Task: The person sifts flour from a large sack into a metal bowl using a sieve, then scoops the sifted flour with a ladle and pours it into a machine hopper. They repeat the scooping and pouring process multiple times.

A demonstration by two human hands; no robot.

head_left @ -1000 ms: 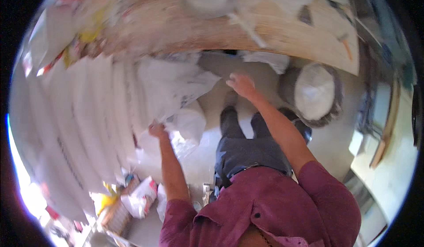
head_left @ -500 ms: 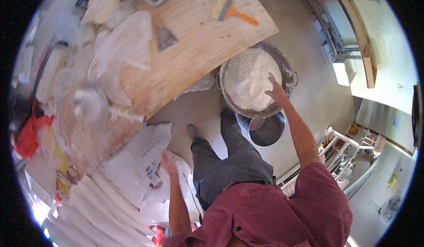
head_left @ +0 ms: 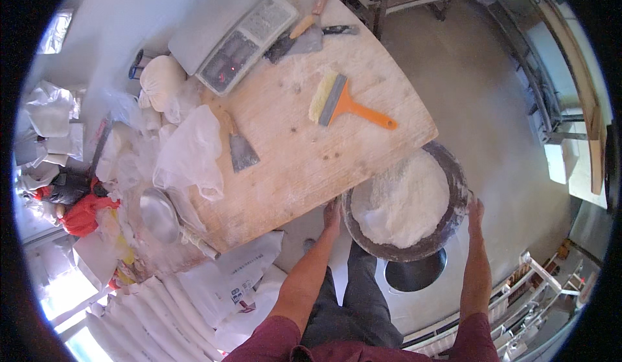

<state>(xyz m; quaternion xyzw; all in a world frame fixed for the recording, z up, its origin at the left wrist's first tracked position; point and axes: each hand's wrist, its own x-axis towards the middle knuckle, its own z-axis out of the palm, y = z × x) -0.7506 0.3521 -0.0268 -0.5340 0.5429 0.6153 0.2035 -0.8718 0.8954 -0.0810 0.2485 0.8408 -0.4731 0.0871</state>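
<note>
A round dark metal basin (head_left: 453, 168) stands in front of me, by the table's near right corner. A big heap of white flour (head_left: 411, 200) fills most of it. My left hand (head_left: 332, 216) is closed at the basin's left side, its fingers partly hidden by the rim. On the opposite side my right hand (head_left: 476, 210) grips the basin by its side handle. Just below the basin's near rim shows the dark round mouth of a bucket (head_left: 414, 274). Whether the basin rests on something or is lifted, I cannot tell.
On the wooden table (head_left: 291, 168) lie an orange-handled brush (head_left: 353, 106), a scraper (head_left: 243, 151), a scale (head_left: 246, 45), thin white plastic bags (head_left: 191, 151) and a metal scoop (head_left: 160, 215). White sacks (head_left: 155, 310) are stacked at the lower left. A metal rack (head_left: 531, 291) stands at the right.
My right hand has left the flour for the basin's right handle. My left hand has come from beside the white sack to the basin's left side. The view has shifted.
</note>
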